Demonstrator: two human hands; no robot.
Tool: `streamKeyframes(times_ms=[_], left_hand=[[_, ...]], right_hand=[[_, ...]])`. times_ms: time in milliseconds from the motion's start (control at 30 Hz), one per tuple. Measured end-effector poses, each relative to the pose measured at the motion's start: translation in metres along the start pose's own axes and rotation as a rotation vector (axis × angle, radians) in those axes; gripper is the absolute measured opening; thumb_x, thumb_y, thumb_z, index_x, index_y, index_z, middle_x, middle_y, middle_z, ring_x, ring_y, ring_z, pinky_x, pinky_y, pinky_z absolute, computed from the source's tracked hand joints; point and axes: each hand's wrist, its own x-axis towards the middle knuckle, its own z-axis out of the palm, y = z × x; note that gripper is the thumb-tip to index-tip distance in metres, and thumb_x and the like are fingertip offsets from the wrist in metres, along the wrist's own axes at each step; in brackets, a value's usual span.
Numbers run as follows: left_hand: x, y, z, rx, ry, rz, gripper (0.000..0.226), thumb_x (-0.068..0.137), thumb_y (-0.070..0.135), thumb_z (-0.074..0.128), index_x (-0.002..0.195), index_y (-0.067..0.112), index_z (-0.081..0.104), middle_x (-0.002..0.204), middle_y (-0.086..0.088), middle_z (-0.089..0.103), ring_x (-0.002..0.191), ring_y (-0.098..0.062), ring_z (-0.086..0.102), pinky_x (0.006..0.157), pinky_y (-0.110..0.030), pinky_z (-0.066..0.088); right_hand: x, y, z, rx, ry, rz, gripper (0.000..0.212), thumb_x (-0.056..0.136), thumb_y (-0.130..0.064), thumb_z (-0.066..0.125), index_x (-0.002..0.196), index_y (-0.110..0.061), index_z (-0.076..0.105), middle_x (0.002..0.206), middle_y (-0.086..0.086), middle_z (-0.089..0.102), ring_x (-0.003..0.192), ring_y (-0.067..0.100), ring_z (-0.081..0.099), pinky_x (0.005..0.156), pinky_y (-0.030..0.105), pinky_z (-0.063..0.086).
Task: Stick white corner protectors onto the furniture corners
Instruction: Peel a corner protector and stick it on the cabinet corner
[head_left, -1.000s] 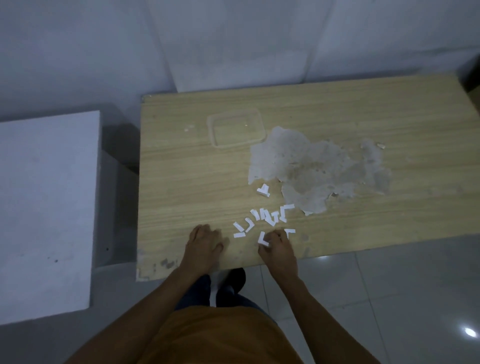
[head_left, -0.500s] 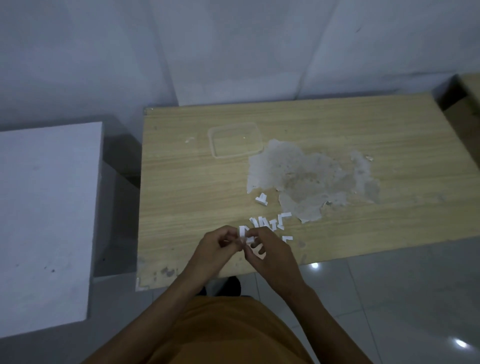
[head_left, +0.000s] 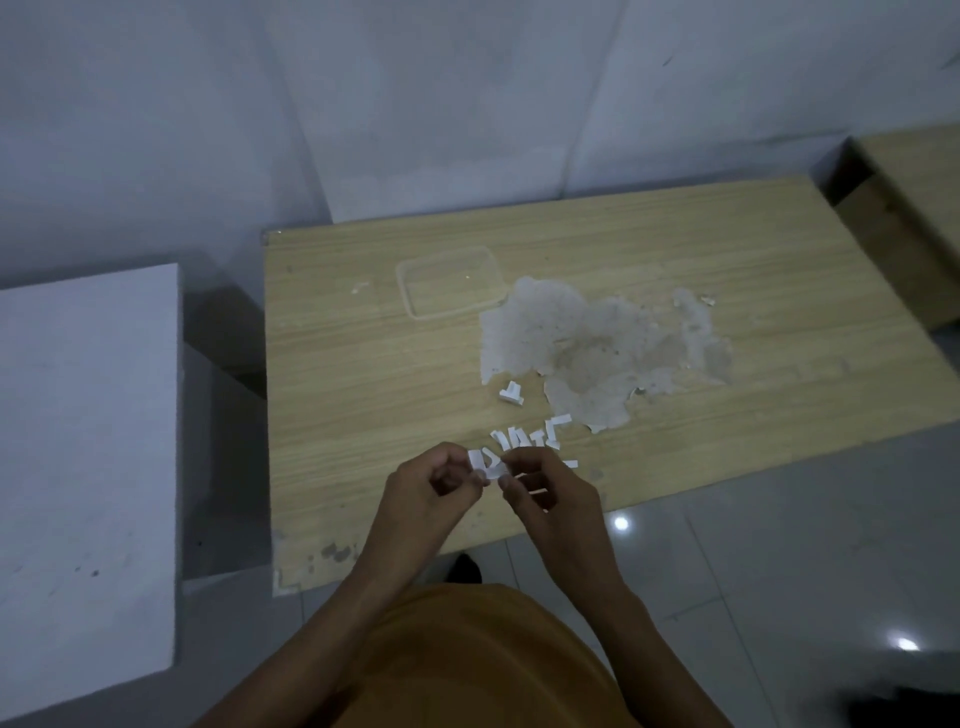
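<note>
A white L-shaped corner protector (head_left: 488, 464) is pinched between my left hand (head_left: 431, 493) and my right hand (head_left: 545, 493), just above the front edge of the wooden table (head_left: 363, 374). Several more white protectors (head_left: 535, 436) lie in a loose cluster on the table right behind my hands. One further protector (head_left: 510, 393) sits apart, a little farther back. My fingers hide part of the held piece.
A clear shallow plastic tray (head_left: 449, 280) lies toward the back of the table. A large worn patch (head_left: 597, 348) of peeled veneer spreads across the middle. A white block (head_left: 88, 457) stands to the left, another wooden piece of furniture (head_left: 909, 218) to the right.
My right hand picked one protector off the table and lifted it. My left hand left the table edge and joined it, so both now pinch the piece. The view has shifted.
</note>
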Motion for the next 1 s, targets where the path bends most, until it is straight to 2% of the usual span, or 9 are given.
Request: streamKeyframes(times_ms=[100,200,333,467,567,633,800,1000], left_hand=[[-0.003,0.004,0.000,0.064,0.029,0.011,0.018,0.083,0.019,0.070,0.071,0.029,0.062,0.076,0.017,0.068,0.079,0.002,0.065,0.070,-0.011,0.048],[-0.005,0.008,-0.002,0.081,0.032,0.042,0.005,0.084,0.022,0.068,0.082,0.026,0.067,0.090,0.016,0.069,0.089,0.002,0.064,0.083,-0.017,0.050],[-0.007,0.012,-0.005,0.063,0.047,0.002,0.003,0.083,0.022,0.068,0.081,0.024,0.070,0.089,0.014,0.070,0.087,0.000,0.064,0.080,-0.023,0.051],[-0.009,0.016,-0.003,0.061,0.064,0.021,0.008,0.081,0.018,0.071,0.074,0.021,0.070,0.096,0.014,0.067,0.093,-0.001,0.063,0.088,-0.033,0.052],[-0.010,0.019,-0.003,0.060,0.091,0.035,0.016,0.080,0.015,0.072,0.069,0.024,0.067,0.099,0.014,0.065,0.095,0.002,0.061,0.090,-0.033,0.050],[-0.011,0.018,-0.003,0.071,0.103,0.039,0.021,0.079,0.014,0.072,0.066,0.028,0.064,0.100,0.014,0.064,0.096,0.003,0.060,0.091,-0.032,0.049],[-0.016,0.015,-0.005,0.031,0.118,0.000,0.024,0.081,0.013,0.072,0.064,0.029,0.065,0.098,0.013,0.066,0.096,-0.002,0.061,0.090,-0.030,0.049],[-0.015,0.013,-0.004,-0.021,0.116,-0.088,0.016,0.081,0.013,0.071,0.066,0.019,0.070,0.096,0.014,0.067,0.089,0.005,0.061,0.078,-0.019,0.048]], right_hand=[[-0.004,-0.003,-0.001,0.011,0.025,-0.018,0.033,0.090,-0.014,0.065,0.100,-0.045,0.055,0.090,-0.019,0.067,0.080,0.000,0.065,0.066,0.012,0.051],[-0.007,-0.004,-0.004,-0.006,0.046,-0.027,0.033,0.089,-0.015,0.066,0.099,-0.044,0.056,0.087,-0.021,0.067,0.078,0.001,0.065,0.066,0.009,0.049],[-0.009,-0.005,-0.007,-0.063,0.055,-0.094,0.025,0.089,-0.014,0.067,0.098,-0.036,0.063,0.084,-0.024,0.066,0.077,0.000,0.066,0.066,0.008,0.048],[-0.010,-0.005,-0.007,-0.197,0.040,-0.170,0.017,0.091,-0.015,0.064,0.106,-0.022,0.067,0.092,-0.020,0.065,0.081,0.002,0.063,0.068,0.018,0.051],[-0.012,-0.006,-0.008,-0.255,0.048,-0.221,0.018,0.091,-0.016,0.063,0.108,-0.021,0.067,0.095,-0.014,0.066,0.082,-0.006,0.059,0.069,0.007,0.046],[-0.013,-0.007,-0.008,-0.303,0.045,-0.252,0.017,0.091,-0.017,0.062,0.107,-0.021,0.068,0.096,-0.012,0.067,0.081,-0.008,0.057,0.068,0.006,0.044],[-0.013,-0.007,-0.008,-0.481,0.037,-0.366,0.014,0.090,-0.015,0.064,0.104,-0.017,0.067,0.092,-0.005,0.069,0.072,0.008,0.062,0.057,0.031,0.053],[-0.013,-0.009,-0.006,-0.504,0.004,-0.397,0.011,0.091,-0.017,0.059,0.099,-0.017,0.065,0.085,-0.002,0.067,0.067,0.014,0.061,0.051,0.036,0.051]])
